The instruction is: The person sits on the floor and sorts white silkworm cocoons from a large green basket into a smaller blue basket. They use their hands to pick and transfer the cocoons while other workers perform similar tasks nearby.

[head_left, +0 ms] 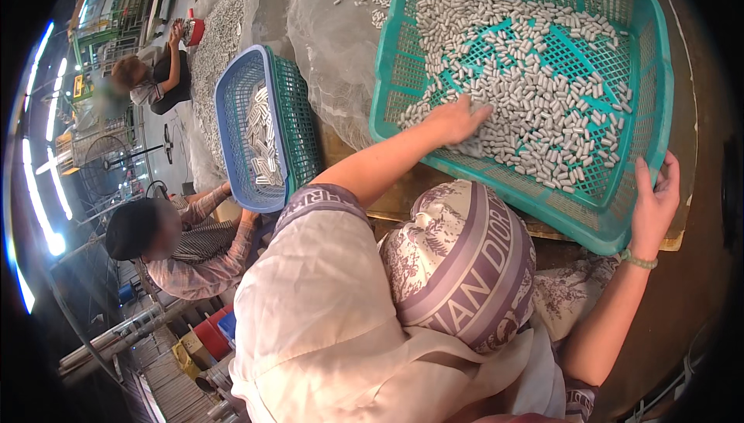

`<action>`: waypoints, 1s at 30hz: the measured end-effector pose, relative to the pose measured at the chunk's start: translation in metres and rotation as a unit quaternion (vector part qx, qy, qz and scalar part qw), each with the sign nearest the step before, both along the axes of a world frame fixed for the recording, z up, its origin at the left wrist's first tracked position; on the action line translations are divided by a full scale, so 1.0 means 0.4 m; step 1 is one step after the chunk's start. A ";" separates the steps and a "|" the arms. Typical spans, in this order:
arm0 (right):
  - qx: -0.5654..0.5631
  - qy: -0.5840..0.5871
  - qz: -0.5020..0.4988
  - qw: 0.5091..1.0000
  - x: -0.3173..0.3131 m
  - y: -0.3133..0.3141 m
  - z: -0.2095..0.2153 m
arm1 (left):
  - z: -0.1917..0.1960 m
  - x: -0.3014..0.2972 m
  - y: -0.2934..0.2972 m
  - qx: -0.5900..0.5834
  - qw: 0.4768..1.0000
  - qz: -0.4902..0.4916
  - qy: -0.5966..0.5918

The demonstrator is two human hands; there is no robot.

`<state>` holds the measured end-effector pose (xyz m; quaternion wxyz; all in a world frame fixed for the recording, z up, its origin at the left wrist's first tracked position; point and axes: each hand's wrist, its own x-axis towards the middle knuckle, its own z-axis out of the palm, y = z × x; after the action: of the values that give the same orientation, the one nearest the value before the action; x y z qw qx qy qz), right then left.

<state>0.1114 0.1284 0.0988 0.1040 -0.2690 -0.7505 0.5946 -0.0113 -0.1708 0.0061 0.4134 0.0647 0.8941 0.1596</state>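
The left hand (457, 121) lies open and flat among the small grey cylinders (535, 74) inside the tilted teal basket (635, 28), which rests on the bench (686, 113). The right hand (655, 194) grips that basket's near corner rim, fingers curled over the edge. Further left, another person holds a blue basket (232, 98) of the same cylinders
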 end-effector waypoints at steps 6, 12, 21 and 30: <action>0.001 0.001 0.002 1.000 -0.002 0.001 0.006 | -0.114 -0.116 -0.146 -0.054 0.953 -0.241 0.178; 0.015 -0.005 0.012 1.000 0.002 0.012 -0.002 | -0.079 -0.010 -0.032 -0.061 0.998 -0.008 -0.002; 0.010 -0.013 0.011 1.000 0.004 0.021 -0.014 | -0.145 -0.101 -0.099 -0.054 0.989 -0.057 0.124; 0.007 -0.002 0.009 1.000 0.006 0.017 -0.008 | -0.010 -0.063 0.013 0.129 0.974 0.160 -0.096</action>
<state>0.1139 0.1353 0.0955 0.0994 -0.2623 -0.7573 0.5898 -0.0365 -0.1656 0.0020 0.4545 -0.0416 0.8209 0.3434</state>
